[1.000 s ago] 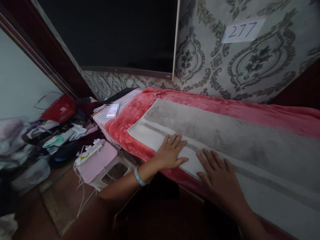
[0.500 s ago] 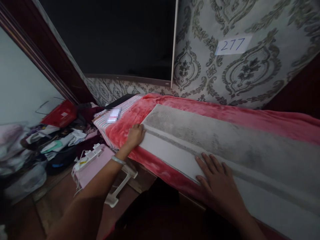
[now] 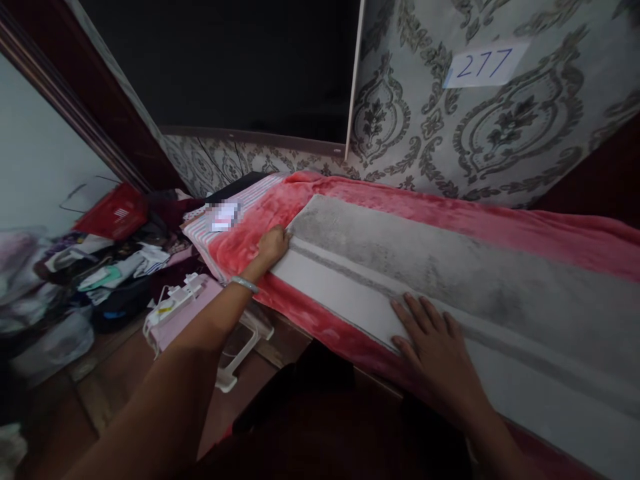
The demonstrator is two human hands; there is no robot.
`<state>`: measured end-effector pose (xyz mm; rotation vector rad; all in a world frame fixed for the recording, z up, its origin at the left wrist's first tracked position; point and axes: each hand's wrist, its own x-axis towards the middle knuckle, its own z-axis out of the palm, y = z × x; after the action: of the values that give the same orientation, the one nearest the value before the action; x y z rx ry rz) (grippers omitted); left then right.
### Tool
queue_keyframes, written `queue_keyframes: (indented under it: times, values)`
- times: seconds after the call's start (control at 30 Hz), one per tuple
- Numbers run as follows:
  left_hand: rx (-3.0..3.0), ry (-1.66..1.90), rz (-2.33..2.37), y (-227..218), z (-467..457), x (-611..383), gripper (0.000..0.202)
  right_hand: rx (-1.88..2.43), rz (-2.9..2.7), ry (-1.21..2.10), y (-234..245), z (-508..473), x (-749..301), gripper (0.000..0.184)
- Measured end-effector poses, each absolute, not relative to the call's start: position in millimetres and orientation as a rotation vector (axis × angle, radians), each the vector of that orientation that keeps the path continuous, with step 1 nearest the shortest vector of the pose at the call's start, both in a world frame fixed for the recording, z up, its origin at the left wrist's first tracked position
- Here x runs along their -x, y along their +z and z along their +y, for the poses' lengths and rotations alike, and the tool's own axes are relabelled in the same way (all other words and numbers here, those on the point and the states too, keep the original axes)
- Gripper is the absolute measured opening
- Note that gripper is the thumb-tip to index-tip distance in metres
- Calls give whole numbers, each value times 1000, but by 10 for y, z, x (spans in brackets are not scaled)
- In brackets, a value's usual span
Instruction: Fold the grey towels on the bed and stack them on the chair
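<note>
A long grey plush mat [image 3: 380, 233] lies folded lengthwise over a red plush blanket [image 3: 307, 313]. Along its near side the smooth white underside shows, with a grey strip of pile running between white bands. My left hand [image 3: 273, 244] is closed at the mat's left end, fingers curled on the folded edge; the fingertips are partly hidden. Flat on the white underside and the grey strip rests my right hand [image 3: 435, 340], its fingers spread. A bracelet [image 3: 245, 285] circles my left wrist.
Left of the blanket lies a striped cloth [image 3: 200, 243] with a blurred white item on it. Below stands a pink-topped stool [image 3: 193, 313] holding a power strip [image 3: 177, 297]. Clothes and a red bag [image 3: 113, 212] are heaped at left. A television [image 3: 225, 73] hangs behind.
My view has tilted down and shifted slightly. Both hands keep about the same places on the mat; the left fingers look more tightly curled at its end.
</note>
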<state>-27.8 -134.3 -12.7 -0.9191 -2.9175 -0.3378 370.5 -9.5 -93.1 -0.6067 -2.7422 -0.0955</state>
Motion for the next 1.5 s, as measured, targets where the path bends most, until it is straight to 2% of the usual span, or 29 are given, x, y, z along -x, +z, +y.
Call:
queue_keyframes:
  times: [0.43,0.9,1.0,1.17,1.4,1.5]
  values:
    - [870,-371,-2913,-257,-1381,286,30,610,-2741,-105,-899,-108,-3707,62]
    - [812,-321,-2938,-110,-1354,348,30,573,-2661,-115,-1030,-62,-3639,56]
    - [998,-367,-2741,-97,-1309,289,31,593,-2655,-112,-1050,-64,-3632,56]
    - [1737,-332,-2383,-247,-1207,264,21,576,-2660,-141,-1062,-68,-3635,56]
    - [1566,-404,-2513,-265,-1159,335,27,586,-2667,-159,-1044,-56,-3627,56]
    - [1565,-363,-2526,-249,-1133,334,36,623,-2713,-143,-950,-94,-3610,57]
